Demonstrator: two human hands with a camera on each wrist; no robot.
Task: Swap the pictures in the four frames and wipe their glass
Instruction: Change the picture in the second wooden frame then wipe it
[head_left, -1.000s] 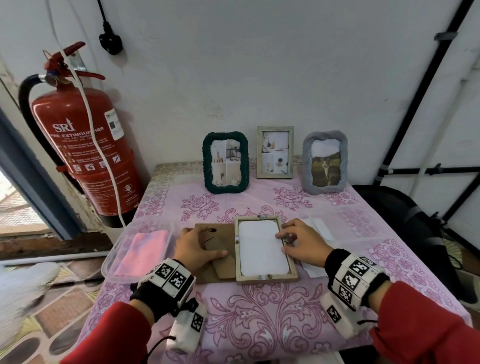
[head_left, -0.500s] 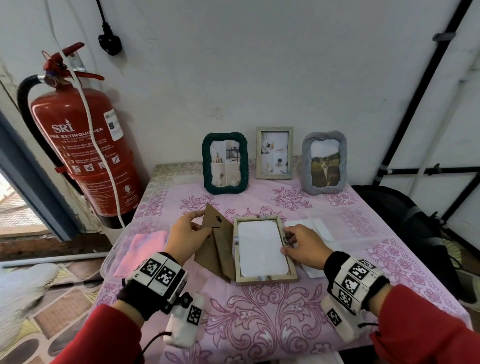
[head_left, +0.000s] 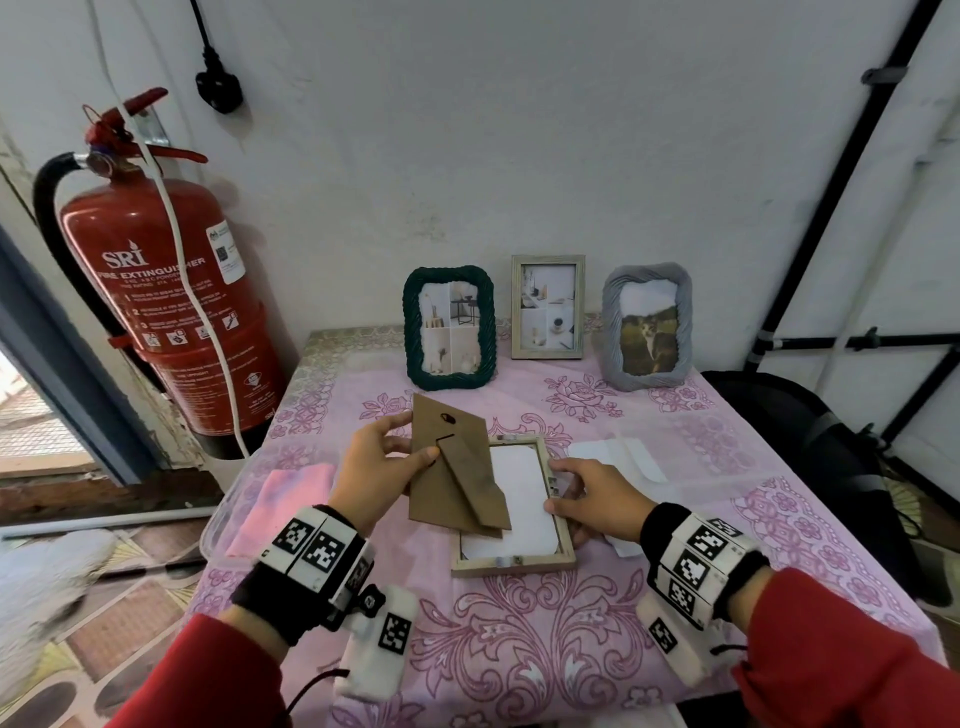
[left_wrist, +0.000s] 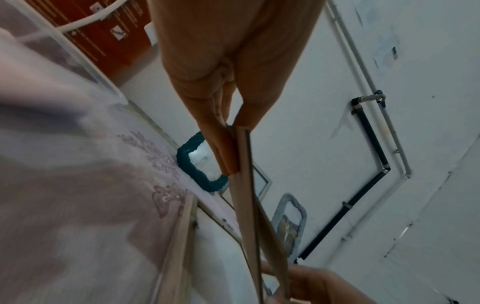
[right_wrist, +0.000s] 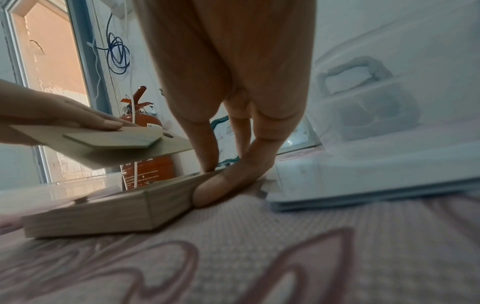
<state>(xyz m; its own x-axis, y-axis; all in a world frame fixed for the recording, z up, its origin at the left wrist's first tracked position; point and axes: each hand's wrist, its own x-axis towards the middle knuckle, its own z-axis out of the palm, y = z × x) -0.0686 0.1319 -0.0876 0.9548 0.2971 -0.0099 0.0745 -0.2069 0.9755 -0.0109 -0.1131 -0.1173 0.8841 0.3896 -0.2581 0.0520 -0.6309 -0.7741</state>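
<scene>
A light wooden frame (head_left: 519, 562) lies face down on the pink tablecloth, a white picture back (head_left: 524, 499) showing inside it. My left hand (head_left: 379, 462) pinches the brown backing board (head_left: 447, 467) with its stand flap and holds it in the air over the frame's left part; the board (left_wrist: 244, 185) shows edge-on between thumb and fingers. My right hand (head_left: 587, 493) holds the frame's right edge (right_wrist: 166, 195), fingers on top, thumb at the side. Three frames stand at the wall: green (head_left: 449, 327), wooden (head_left: 548, 306), grey (head_left: 647, 327).
White pictures (head_left: 618, 457) lie on the table right of my right hand. A clear plastic container (head_left: 228, 499) with a pink cloth (head_left: 283, 504) sits at the table's left edge. A red fire extinguisher (head_left: 156, 291) hangs left of the table.
My left hand has lifted the backing board off the table, turned it and brought it right over the frame. My right hand stayed on the frame's right edge.
</scene>
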